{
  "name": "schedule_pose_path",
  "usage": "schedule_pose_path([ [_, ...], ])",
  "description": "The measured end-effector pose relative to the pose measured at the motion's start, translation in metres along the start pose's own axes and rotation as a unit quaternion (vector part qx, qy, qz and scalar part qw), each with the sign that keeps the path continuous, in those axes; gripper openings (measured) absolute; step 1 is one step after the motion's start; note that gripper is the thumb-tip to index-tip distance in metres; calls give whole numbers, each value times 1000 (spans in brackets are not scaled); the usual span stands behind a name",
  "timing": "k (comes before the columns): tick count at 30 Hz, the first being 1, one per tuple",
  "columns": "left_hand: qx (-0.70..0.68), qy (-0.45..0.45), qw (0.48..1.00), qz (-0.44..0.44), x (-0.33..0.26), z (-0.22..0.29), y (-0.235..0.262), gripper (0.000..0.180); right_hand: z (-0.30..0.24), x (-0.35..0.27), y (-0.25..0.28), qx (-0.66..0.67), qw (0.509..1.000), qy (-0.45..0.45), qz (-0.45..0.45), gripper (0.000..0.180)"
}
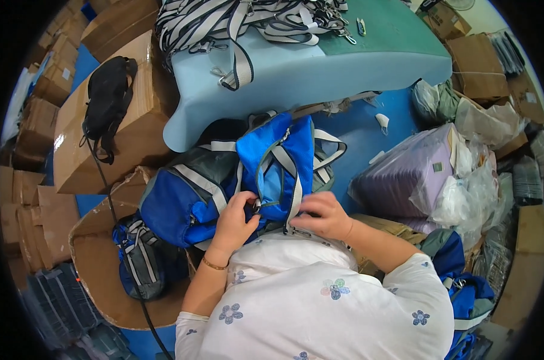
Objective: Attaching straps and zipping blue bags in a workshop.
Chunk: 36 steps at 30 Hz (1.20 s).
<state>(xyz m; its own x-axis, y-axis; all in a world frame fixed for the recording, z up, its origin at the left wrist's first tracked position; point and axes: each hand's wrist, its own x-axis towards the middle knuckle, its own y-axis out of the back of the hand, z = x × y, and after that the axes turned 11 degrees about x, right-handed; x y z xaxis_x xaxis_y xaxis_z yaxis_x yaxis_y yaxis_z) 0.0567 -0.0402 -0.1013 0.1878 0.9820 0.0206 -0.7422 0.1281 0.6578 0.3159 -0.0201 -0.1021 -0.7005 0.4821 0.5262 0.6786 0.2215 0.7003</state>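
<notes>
Left hand [235, 221] pinches dark clip [256, 207]; blue bag [272, 187] extends directly above this grip. Right hand [323, 216] adjoins pale strap [294, 195] (grip closure cannot be determined).

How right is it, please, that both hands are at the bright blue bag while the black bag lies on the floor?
The head view shows the black bag on a cardboard box, not the floor; the left hand and right hand are at the bright blue bag.
</notes>
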Motion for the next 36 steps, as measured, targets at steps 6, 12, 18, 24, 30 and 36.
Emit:
schedule_pose_path([
  [6,-152,84,985,-20,-4,-11,-5,33,14,5,2,38,974,125,-186,41],
  [12,-180,61,981,26,-5,-17,-13,14,25,30,1,132,973,109,-152,26],
  [18,-112,21,990,83,-5,-12,-17,14,29,57,-15,387,913,-126,-8,22],
  [24,-104,-5,988,116,-6,-6,-14,19,31,68,-31,388,860,-323,-78,19],
  [30,-277,77,955,69,-7,-4,-16,15,19,72,-30,223,927,-292,-75,20],
  [36,-309,67,943,102,-5,0,-19,43,14,75,-30,162,959,-235,-5,21],
])
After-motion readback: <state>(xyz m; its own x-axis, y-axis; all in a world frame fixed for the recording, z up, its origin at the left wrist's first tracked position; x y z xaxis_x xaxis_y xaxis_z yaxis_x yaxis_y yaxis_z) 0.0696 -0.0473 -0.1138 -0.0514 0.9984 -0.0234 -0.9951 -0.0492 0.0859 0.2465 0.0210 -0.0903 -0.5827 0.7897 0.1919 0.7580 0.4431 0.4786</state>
